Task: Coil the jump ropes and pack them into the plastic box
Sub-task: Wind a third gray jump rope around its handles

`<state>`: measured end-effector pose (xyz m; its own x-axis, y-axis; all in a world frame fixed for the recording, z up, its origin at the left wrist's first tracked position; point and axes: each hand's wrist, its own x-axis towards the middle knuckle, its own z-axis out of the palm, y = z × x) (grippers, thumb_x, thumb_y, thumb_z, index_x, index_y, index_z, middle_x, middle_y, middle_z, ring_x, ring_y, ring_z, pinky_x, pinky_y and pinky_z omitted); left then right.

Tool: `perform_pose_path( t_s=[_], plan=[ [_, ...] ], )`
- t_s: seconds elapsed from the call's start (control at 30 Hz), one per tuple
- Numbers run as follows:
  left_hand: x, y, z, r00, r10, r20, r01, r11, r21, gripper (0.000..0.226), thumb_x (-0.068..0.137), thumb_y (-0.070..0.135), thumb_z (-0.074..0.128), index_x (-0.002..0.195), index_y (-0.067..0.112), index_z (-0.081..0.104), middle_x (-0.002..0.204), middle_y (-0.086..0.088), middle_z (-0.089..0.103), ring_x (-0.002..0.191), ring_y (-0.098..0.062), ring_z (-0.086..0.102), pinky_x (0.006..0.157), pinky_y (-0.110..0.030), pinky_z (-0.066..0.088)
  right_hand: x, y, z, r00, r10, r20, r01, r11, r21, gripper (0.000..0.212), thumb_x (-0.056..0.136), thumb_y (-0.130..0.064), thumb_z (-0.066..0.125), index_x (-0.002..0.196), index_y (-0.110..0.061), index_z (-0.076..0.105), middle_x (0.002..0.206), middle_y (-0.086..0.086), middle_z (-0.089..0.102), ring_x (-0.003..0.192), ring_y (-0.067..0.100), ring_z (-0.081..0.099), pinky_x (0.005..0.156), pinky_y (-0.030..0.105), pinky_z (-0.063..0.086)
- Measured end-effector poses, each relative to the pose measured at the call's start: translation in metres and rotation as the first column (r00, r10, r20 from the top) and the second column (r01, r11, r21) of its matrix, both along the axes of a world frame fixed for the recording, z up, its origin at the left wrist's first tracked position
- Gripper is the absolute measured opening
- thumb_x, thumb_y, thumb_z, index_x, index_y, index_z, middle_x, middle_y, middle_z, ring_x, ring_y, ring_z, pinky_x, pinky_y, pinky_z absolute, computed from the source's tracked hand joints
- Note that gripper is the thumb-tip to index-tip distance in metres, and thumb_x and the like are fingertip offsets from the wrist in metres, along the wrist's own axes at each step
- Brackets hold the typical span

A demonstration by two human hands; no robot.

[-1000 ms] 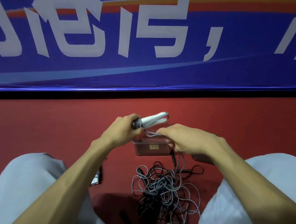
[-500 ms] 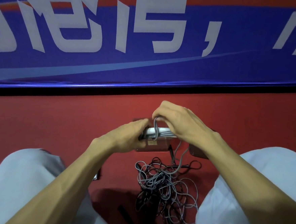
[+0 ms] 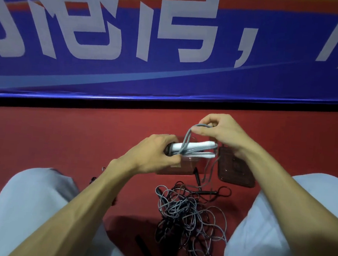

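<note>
My left hand (image 3: 155, 152) grips two white jump-rope handles (image 3: 197, 149) side by side, pointing right. My right hand (image 3: 221, 131) pinches a loop of grey rope (image 3: 187, 138) lifted above the handles; the loop runs down around them. More of that grey rope hangs from the handles' right end to a tangled pile of grey and black ropes (image 3: 190, 215) on the red floor between my knees. The clear plastic box (image 3: 178, 167) sits on the floor under my hands, mostly hidden by them.
The box's lid (image 3: 235, 168) lies flat on the floor to the right of the box. A blue banner (image 3: 169, 48) with white characters fills the wall ahead. My knees in light trousers flank the pile. A black handle (image 3: 145, 250) lies near the bottom.
My right hand has risen and moved right, pulling the grey rope loop up above the handles. My left hand keeps hold of the handles.
</note>
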<state>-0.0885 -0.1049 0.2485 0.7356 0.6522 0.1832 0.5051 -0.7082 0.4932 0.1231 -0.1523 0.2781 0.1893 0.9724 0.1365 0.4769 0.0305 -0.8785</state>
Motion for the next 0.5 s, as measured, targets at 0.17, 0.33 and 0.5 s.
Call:
perform_pose_path(
  t_s=[0.17,0.33,0.5],
  plan=[
    [-0.004,0.005,0.008,0.957,0.066,0.282,0.025,0.951,-0.308,0.005,0.078,0.031,0.058,0.081,0.029,0.061,0.067,0.010,0.057,0.062,-0.009,0.050,0.060,-0.030,0.043,0.004,0.005,-0.001,0.931,0.087,-0.354,-0.108,0.993,-0.040,0.013,0.088,-0.002,0.062,0.085,-0.013,0.069,0.060,-0.009,0.061,0.055,0.003,0.049,0.054,0.015,0.039],
    [-0.001,0.005,0.012,0.837,0.236,0.493,0.069,0.849,-0.524,0.023,0.083,0.013,0.052,0.102,0.010,0.064,0.075,0.000,0.067,0.062,-0.016,0.057,0.063,-0.036,0.043,-0.006,0.005,-0.004,0.960,0.184,-0.211,-0.193,0.981,-0.024,0.018,0.095,-0.019,0.058,0.083,-0.011,0.067,0.064,-0.001,0.055,0.056,0.009,0.050,0.055,0.022,0.042],
    [0.002,0.007,0.016,0.692,0.389,0.608,0.186,0.718,-0.671,0.044,0.084,0.013,0.052,0.125,0.025,0.059,0.091,-0.013,0.070,0.073,-0.033,0.060,0.065,-0.039,0.045,-0.012,0.004,-0.012,0.944,0.315,0.099,-0.282,0.925,-0.254,0.039,0.097,-0.042,0.050,0.085,-0.009,0.065,0.061,0.004,0.060,0.059,0.021,0.065,0.066,0.039,0.053]
  ],
)
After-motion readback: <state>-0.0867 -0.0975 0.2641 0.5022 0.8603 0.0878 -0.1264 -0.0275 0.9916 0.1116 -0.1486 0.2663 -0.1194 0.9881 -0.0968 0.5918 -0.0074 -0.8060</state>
